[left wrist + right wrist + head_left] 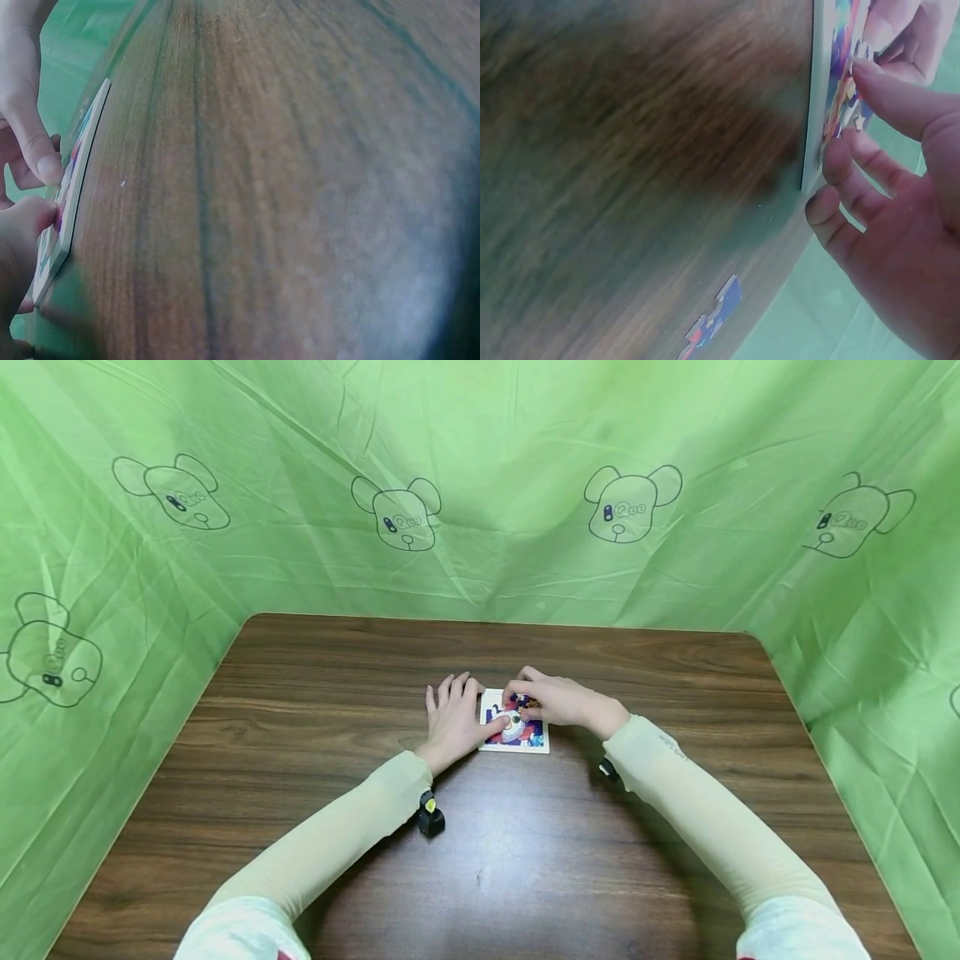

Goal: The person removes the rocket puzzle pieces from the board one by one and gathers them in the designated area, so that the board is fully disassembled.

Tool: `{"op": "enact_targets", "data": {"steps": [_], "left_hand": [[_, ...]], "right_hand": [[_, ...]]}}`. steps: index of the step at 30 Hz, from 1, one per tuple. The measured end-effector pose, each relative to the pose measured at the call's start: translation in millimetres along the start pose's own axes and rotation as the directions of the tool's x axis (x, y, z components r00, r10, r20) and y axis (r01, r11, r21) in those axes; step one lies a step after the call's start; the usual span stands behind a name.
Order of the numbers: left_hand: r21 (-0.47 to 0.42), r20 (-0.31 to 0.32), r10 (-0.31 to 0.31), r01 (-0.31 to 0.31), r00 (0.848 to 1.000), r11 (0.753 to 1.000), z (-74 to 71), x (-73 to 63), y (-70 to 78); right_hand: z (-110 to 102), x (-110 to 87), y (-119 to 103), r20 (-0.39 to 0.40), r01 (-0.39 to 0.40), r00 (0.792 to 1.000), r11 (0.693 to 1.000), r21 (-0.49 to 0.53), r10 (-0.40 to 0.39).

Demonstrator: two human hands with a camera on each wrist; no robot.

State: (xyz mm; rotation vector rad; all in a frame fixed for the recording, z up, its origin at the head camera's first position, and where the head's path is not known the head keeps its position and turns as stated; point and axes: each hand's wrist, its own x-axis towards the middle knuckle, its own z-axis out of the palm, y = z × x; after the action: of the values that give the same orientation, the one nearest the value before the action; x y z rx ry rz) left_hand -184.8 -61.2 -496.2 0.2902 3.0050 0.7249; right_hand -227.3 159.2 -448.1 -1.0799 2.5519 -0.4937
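White-edged puzzle (534, 738), partly hidden; left fingers (458, 687) spread, right fingers (517, 686) curled, grip unclear.

Beyond the left hand (453, 720) hangs green cloth (495, 418) (creased, printed with cartoon heads (632, 520)); under that hand, a glossy brown wood-grain surface (337, 693).
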Motion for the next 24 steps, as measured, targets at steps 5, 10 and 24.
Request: {"op": "enact_targets", "data": {"steps": [5,10,24], "left_hand": [[0.010,-0.006,0.000,0.000,1.000,1.000,-0.3,-0.2,1.0],[0.021,-0.002,-0.004,0.004,1.000,1.000,-0.2,-0.1,1.2],[0.027,-0.004,0.000,0.000,1.000,1.000,-0.1,-0.7,1.7]], "right_hand": [[1.3,-0.6,0.0,-0.025,0.023,0.999,0.999,-0.038,-0.024],[1.3,-0.2,1.6,-0.036,0.031,0.999,0.999,-0.045,-0.033],[2.3,0.5,3.4,-0.100,0.112,0.988,0.991,-0.066,-0.119]]}}
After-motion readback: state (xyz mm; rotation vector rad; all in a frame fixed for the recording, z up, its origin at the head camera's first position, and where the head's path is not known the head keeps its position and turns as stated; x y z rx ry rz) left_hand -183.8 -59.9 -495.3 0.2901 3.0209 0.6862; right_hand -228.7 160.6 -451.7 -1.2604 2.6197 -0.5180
